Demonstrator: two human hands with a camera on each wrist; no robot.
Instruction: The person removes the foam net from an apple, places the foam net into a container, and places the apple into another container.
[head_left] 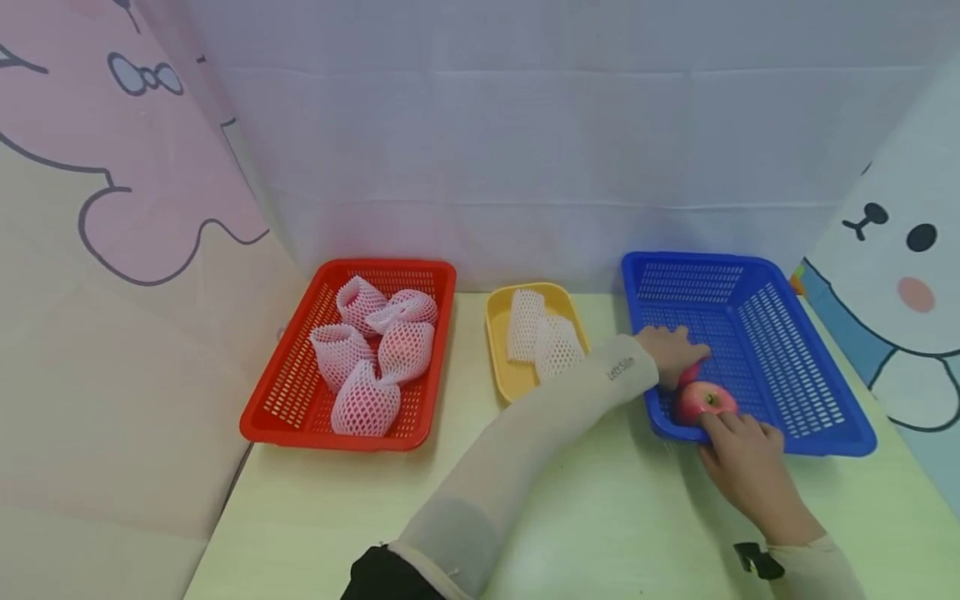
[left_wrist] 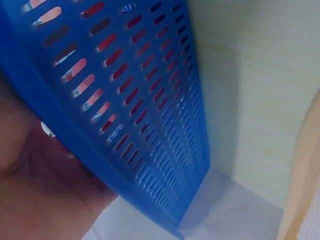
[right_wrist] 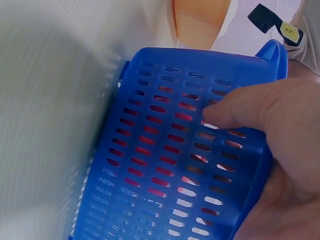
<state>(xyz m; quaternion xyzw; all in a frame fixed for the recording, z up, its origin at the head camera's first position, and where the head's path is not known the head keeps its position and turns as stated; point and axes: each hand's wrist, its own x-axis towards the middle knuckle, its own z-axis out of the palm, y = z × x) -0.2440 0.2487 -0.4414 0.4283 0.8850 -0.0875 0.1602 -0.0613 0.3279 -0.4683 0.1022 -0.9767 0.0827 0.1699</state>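
Note:
A blue basket (head_left: 806,346) stands at the right of the table with red apples in its near left corner. My left hand (head_left: 671,354) reaches over the basket's left rim, right at one apple (head_left: 688,374), which it partly hides; its grip cannot be made out. Past the rim, the left wrist view shows that palm (left_wrist: 55,185). My right hand (head_left: 750,458) grips the near rim, fingers over it against a second apple (head_left: 705,401). In the right wrist view its thumb (right_wrist: 240,107) presses the slotted wall from outside; red shows through the slots.
At the left stands a red basket (head_left: 442,350) holding several pieces of fruit in pink foam nets (head_left: 365,400). Between the baskets, a yellow tray (head_left: 498,333) holds two white foam nets (head_left: 527,325). My left sleeve (head_left: 555,442) crosses the table by the tray. A cloth hangs behind.

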